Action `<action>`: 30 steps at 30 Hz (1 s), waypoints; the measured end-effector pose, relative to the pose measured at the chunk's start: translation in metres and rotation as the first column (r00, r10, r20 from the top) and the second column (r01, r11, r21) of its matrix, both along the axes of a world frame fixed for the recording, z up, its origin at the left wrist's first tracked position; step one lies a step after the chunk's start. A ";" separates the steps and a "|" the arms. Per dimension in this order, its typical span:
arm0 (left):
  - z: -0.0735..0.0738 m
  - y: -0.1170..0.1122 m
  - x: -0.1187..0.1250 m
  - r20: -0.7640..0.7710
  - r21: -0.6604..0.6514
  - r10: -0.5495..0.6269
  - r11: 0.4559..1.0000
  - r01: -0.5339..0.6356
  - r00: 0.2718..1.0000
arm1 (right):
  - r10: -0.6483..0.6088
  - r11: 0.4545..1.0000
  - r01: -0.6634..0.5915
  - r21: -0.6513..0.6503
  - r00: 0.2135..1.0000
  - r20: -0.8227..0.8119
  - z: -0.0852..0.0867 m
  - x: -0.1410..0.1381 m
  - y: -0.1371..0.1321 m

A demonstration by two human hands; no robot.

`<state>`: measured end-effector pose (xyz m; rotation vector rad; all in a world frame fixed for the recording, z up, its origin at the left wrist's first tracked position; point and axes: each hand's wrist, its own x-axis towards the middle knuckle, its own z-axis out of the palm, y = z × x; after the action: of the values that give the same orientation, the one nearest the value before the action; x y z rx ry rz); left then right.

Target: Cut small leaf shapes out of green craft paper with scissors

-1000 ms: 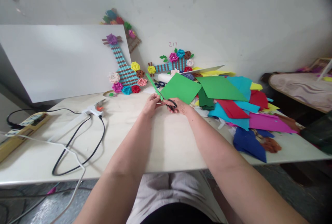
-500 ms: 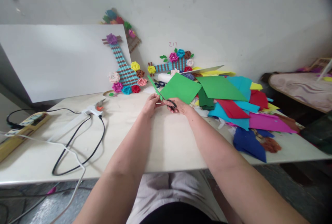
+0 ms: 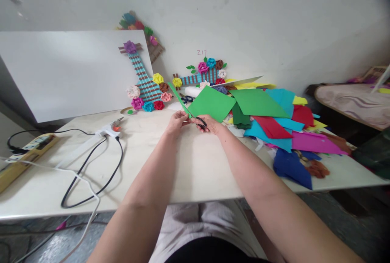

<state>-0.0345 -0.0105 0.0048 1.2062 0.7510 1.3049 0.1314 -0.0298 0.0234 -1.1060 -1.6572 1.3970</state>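
Near the middle of the table, my left hand (image 3: 179, 121) pinches a narrow green paper strip (image 3: 176, 93) whose long end sticks up and to the left. My right hand (image 3: 209, 123) is closed around black-handled scissors (image 3: 201, 121); their blades reach up-left to the strip, close to my left fingertips. My fingers partly hide the strip's lower end. Just behind my hands lies a large green sheet (image 3: 212, 104). A second pair of scissors (image 3: 186, 99) with dark blue handles rests behind the strip.
Coloured sheets and scraps (image 3: 274, 127) are heaped on the right. To the left are a white glue gun (image 3: 109, 130), its looping black cord and a yellow power strip (image 3: 29, 153). Guitar-shaped crafts (image 3: 143, 76) with paper flowers and a white board (image 3: 76, 72) lean at the back.
The green strip's free end has swung a little up and to the left. Both hands stay nearly in place, and the view has shifted slightly.
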 end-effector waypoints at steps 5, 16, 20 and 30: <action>0.003 -0.002 0.003 0.064 -0.052 0.054 0.997 -0.051 0.996 | -0.039 0.998 0.038 -0.050 0.999 -0.020 0.006 -0.003 -0.006; 0.004 0.001 0.008 0.102 -0.082 0.163 0.984 -0.155 0.981 | -0.074 0.996 0.071 -0.057 0.995 -0.063 0.006 -0.006 -0.007; 0.005 0.001 0.009 0.109 -0.078 0.153 0.986 -0.145 0.982 | -0.087 0.994 0.083 -0.063 0.995 -0.057 0.008 -0.006 -0.009; 0.003 0.003 0.008 0.124 -0.056 0.121 0.992 -0.115 0.985 | -0.080 0.994 0.075 -0.083 0.995 -0.065 0.009 -0.005 -0.009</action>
<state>-0.0262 -0.0079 0.0075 1.0429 0.7666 1.4384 0.1267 -0.0389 0.0328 -1.1433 -1.5060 1.4466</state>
